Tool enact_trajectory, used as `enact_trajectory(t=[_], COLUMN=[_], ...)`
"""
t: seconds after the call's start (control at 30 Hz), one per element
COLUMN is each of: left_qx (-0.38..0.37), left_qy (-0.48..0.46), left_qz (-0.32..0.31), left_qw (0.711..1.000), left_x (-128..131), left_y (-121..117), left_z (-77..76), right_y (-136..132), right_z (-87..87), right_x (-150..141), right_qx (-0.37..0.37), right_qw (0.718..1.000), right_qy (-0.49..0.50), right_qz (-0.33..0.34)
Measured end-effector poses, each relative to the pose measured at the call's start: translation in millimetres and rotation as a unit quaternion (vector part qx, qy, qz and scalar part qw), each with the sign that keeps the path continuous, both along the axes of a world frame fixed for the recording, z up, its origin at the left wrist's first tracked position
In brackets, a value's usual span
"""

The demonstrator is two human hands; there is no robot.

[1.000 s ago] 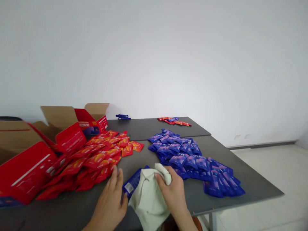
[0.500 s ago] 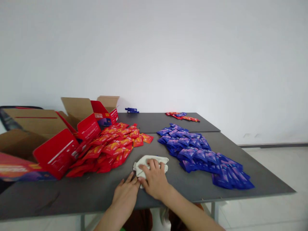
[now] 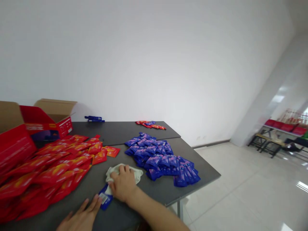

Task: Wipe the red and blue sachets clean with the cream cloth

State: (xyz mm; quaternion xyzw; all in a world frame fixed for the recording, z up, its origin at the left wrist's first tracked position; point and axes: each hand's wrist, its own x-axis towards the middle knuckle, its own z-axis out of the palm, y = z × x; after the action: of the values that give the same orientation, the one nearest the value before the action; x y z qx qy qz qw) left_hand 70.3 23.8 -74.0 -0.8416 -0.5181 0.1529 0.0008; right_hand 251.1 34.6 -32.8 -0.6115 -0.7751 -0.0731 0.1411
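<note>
A crumpled white cloth (image 3: 138, 175) lies on the dark table, and my right hand (image 3: 124, 183) presses down on it with bent fingers, gripping it. Partly under the cloth's lower left edge is a blue sachet (image 3: 105, 200) with a pale label facing up. The fingertips of my left hand (image 3: 83, 215) rest on that sachet's left edge, fingers stretched out. To the left spreads a large heap of red and orange sachets (image 3: 64, 166). Right of the cloth lies a pile of blue and purple sachets (image 3: 158, 157).
Red cardboard boxes (image 3: 40, 122) with raised flaps stand at the left. Dark blue items (image 3: 94, 118) and a small group of red and blue sachets (image 3: 151, 124) lie on the far table. Stools (image 3: 270, 144) stand on the floor at far right.
The view has turned to the right, so the stools now show. My left hand has moved away from my right, and the blue sachet by the cloth is now plainly visible.
</note>
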Motion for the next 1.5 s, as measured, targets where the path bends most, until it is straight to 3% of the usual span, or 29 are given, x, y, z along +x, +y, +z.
enact_trajectory(t=[0.07,0.23,0.33,0.43,0.5,0.63,0.77,0.87,1.0,1.13,1.2,1.27,1.3,1.37,1.43,1.5], left_qx=[0.0,-0.005,0.061,0.179,0.215,0.155,0.165,0.197,0.165,0.155,0.119,0.02,-0.039,-0.149,-0.233,-0.281], left_qy=[0.01,0.015,-0.012,-0.036,-0.049,-0.1,-0.152,-0.186,-0.196,-0.174,-0.234,-0.363,-0.44,-0.572,-0.643,-0.669], left_qz=[-0.005,-0.009,0.003,0.027,0.026,0.032,0.082,0.057,0.003,0.08,0.125,0.163,0.188,0.242,0.293,0.307], left_qw=[1.0,1.0,0.998,0.983,0.975,0.982,0.971,0.961,0.967,0.969,0.957,0.917,0.877,0.769,0.668,0.616], left_x=[0.1,3.6,14.9,28.0,32.6,32.6,33.7,40.5,55.1,55.3,44.7,29.9,22.6,10.5,4.0,2.1], left_y=[-3.2,-15.3,-25.1,-31.2,-30.5,-19.1,-7.7,-6.6,-13.7,-6.8,6.0,20.1,25.7,31.5,30.2,24.9], left_z=[10.4,27.6,16.0,-2.3,-6.1,15.8,38.6,39.0,36.9,42.0,42.8,42.1,41.8,42.3,44.0,45.4], right_y=[3.1,-10.8,0.6,16.6,15.1,-14.1,-36.8,-42.4,-55.4,-82.3,-93.6,-97.4,-95.7,-85.4,-69.5,-53.7], right_z=[1.8,-6.1,-7.7,-4.6,-1.8,9.4,32.8,49.0,59.6,65.2,66.9,66.7,65.6,61.5,54.1,42.1], right_x=[4.6,-0.7,3.2,10.0,10.6,5.6,11.6,27.1,52.7,67.5,66.9,60.8,56.1,43.7,28.0,10.5], right_qx=[-0.006,0.007,0.002,-0.014,-0.03,-0.079,-0.039,0.029,0.134,0.257,0.267,0.231,0.207,0.168,0.14,0.117], right_qw=[1.0,0.992,0.987,0.992,0.994,0.98,0.973,0.947,0.895,0.838,0.818,0.806,0.802,0.801,0.806,0.821], right_qy=[-0.002,-0.005,-0.004,-0.008,0.014,0.093,0.194,0.298,0.414,0.479,0.508,0.542,0.556,0.567,0.557,0.532], right_qz=[-0.024,0.13,0.16,0.122,0.104,0.156,0.115,0.113,0.095,0.051,0.046,0.055,0.065,0.097,0.14,0.171])
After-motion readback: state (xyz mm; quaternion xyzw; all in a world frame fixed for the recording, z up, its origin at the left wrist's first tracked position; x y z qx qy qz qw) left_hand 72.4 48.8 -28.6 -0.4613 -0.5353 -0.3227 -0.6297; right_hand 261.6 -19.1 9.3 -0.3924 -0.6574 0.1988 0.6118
